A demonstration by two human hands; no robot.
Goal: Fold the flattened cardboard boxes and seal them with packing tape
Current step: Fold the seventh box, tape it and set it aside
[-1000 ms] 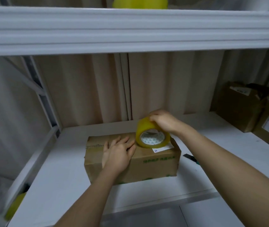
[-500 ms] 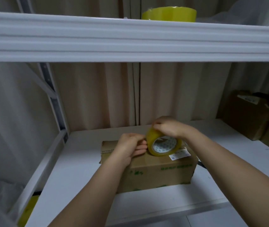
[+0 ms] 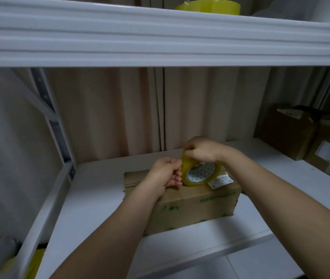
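Note:
A folded brown cardboard box (image 3: 200,206) with green print and a white label lies on the white shelf (image 3: 91,198). A yellow roll of packing tape (image 3: 200,174) stands on edge on top of the box. My right hand (image 3: 202,151) grips the roll from above. My left hand (image 3: 167,174) is curled against the roll's left side, its fingertips pinching at the tape there. The loose end of the tape is hidden by my fingers.
More brown boxes (image 3: 292,133) with labels stand at the shelf's right end. A second yellow tape roll (image 3: 208,7) sits on the upper shelf (image 3: 160,41), whose thick front edge hangs overhead. A beige curtain hangs behind. Something yellow (image 3: 33,264) lies below left.
My left hand lifted off the top of the box, where it lay flat, and closed on the left side of the tape roll. My right hand kept hold of the roll.

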